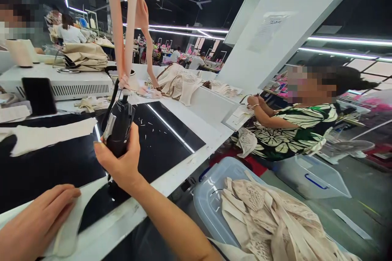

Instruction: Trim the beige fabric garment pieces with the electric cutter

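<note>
Black plastic sits in our right hand (pixel 125 167), fingers and thumb clamped round the body of a corded tool (pixel 121 124). It's upright over the black board (pixel 165 134), slightly tilted, its foot low down beside the cloth; whether they touch, we can't tell. It should feel hard and fairly heavy, though the straps (pixel 130 24) tied at its top probably carry some load; the thick middle looks the place to grip. Glossy casing, a silvery lever on one side, dark cord looping up.

Over to our left hand (pixel 45 216): fingers together, laid along a cream fabric piece (pixel 69 232) at the table's near edge; any pinch underneath is hidden. Smooth, pale, curved along one side, it looks light and floppy, apt to slide on that shiny board, so a flat palm near the edge suits it.

Farther out, another cream strip (pixel 55 134) lies on the board, lace pieces (pixel 180 83) heap beyond, and on our right a co-worker (pixel 284 130) sits behind a loaded blue bin (pixel 211 195).
</note>
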A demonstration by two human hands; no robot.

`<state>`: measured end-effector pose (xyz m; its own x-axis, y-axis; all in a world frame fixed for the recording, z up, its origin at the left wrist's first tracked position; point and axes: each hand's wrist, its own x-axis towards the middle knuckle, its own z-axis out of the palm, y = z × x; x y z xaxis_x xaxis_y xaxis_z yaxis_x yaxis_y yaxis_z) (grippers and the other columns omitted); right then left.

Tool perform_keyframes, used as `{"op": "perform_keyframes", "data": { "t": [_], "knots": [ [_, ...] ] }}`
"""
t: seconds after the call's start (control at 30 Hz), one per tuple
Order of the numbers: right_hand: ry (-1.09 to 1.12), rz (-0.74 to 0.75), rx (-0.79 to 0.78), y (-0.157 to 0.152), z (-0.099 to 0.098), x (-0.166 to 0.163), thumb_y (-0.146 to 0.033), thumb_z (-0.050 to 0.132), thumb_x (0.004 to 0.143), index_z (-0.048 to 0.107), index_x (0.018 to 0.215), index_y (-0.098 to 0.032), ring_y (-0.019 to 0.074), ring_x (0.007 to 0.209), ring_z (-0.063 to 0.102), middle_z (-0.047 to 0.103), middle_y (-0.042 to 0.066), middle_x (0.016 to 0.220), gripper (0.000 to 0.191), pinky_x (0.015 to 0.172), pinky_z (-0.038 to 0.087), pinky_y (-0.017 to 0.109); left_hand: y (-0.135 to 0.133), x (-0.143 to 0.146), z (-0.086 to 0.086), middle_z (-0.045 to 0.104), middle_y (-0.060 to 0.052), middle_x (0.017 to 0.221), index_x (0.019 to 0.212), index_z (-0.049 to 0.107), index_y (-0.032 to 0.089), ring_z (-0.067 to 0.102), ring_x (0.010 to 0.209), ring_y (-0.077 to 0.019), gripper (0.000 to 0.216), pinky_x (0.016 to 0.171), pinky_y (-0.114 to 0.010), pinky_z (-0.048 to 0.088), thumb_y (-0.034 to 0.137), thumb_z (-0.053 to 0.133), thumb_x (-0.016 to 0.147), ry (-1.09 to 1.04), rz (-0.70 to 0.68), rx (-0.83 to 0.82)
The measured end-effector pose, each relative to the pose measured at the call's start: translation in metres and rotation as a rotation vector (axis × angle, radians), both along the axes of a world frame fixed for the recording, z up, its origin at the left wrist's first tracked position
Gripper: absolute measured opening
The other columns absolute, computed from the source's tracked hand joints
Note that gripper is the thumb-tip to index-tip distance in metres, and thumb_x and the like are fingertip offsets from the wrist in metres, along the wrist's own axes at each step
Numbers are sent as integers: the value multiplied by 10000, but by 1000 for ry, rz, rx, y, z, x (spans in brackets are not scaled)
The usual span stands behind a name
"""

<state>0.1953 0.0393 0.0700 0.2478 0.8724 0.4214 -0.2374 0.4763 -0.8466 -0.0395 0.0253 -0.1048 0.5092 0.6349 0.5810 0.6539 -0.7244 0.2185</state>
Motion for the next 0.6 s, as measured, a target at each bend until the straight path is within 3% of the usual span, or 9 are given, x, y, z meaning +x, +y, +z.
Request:
{"op": "perform_keyframes", "data": {
  "t": [0.13,0.23,0.33,0.47,0.6],
  "knots": [
    [-10,-37,5,-1,0,-1,-360,777,674,517,970,-331,173,616,546,594,-50,744,395,627,559,335,16,15,2,725,-21,1006,1412,555,318,756,898,-199,434,874,-282,661,172,346,1062,-40,28,23],
    [-64,-97,35,0,-4,0,-380,786,692,530,991,-327,177,638,557,615,-39,776,397,616,554,331,28,22,11,721,-15,1032,1311,591,298,745,989,-211,447,933,-340,654,130,268,1052,2,49,-8],
    [-60,-82,44,-1,-10,3,-363,827,682,533,1035,-289,157,639,574,629,-52,789,465,620,552,315,23,26,36,702,-25,1149,1274,584,270,720,1060,-232,406,989,-423,628,115,297,1033,112,12,-64],
    [-93,-133,31,-1,-17,10,-369,849,752,566,1081,-267,151,707,599,636,-31,883,446,658,570,309,6,41,78,681,-68,1174,1237,591,225,684,1055,-237,372,945,-404,609,26,386,999,174,28,-176],
    [-93,-157,97,5,-21,17,-340,845,787,567,1060,-264,146,695,602,636,-31,880,397,637,550,305,1,55,97,674,-78,1169,1170,584,208,668,1046,-235,299,927,-391,605,3,439,1008,218,33,-218]
  ]
}}
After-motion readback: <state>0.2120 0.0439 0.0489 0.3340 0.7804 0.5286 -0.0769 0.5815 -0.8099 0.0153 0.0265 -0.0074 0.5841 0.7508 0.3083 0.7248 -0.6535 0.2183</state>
